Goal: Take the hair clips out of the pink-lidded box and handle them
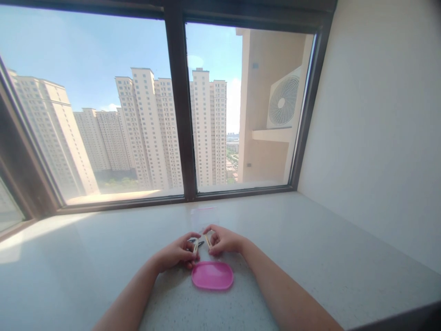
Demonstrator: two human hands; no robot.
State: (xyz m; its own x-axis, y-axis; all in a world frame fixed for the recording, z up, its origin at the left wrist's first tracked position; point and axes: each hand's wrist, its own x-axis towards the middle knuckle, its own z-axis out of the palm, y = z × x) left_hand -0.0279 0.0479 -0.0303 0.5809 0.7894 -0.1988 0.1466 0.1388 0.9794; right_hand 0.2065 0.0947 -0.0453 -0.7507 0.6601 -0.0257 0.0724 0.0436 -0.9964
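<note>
My left hand [182, 250] pinches a small pale clip-like piece [195, 247] between thumb and fingers. A similar slim pale piece [208, 241] is held upright between the thumb and index finger of my right hand [220, 240]. The two pieces are a little apart. Small dark items [201, 242] show between the hands, partly hidden by my left fingers. A pink oval tray [212, 276] with a raised rim lies on the speckled white surface [193, 308], just below both hands.
Behind the hands lies a clear plastic bag [204, 217] with a pink line along its top. A dark-framed window [188, 115] rises at the back of the surface, and a white wall [375, 124] stands on the right.
</note>
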